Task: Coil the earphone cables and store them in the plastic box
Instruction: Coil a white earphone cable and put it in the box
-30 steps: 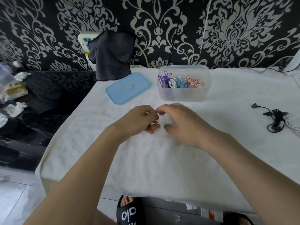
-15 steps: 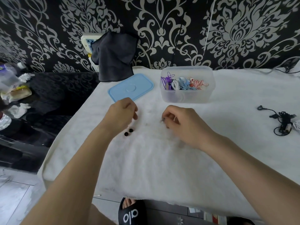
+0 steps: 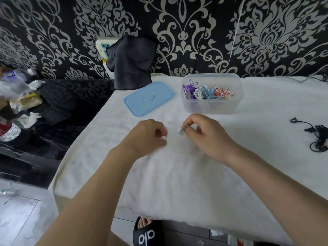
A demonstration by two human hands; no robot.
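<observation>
My left hand (image 3: 150,134) and my right hand (image 3: 205,134) hover close together over the white towel (image 3: 177,183), just in front of the plastic box. Each hand has curled fingers and pinches an end of a pale earphone cable (image 3: 182,130). The cable barely shows against the towel. A small grey tip peeks out at my right fingertips, and a white bit shows at my left fingertips. The clear plastic box (image 3: 212,107) stands open and holds several coiled cables in purple, white, blue and red. A tangled black earphone (image 3: 317,137) lies at the far right.
The blue lid (image 3: 149,98) lies flat to the left of the box. A dark cloth (image 3: 131,63) hangs at the wall behind it. Bottles and wrappers (image 3: 16,96) crowd a dark surface on the left. The towel's front edge drops off above a black slipper (image 3: 147,233).
My hands touched, drew apart, and have come nearer each other again, closer to the box. Two black earbuds seen under my left hand half a second ago no longer show.
</observation>
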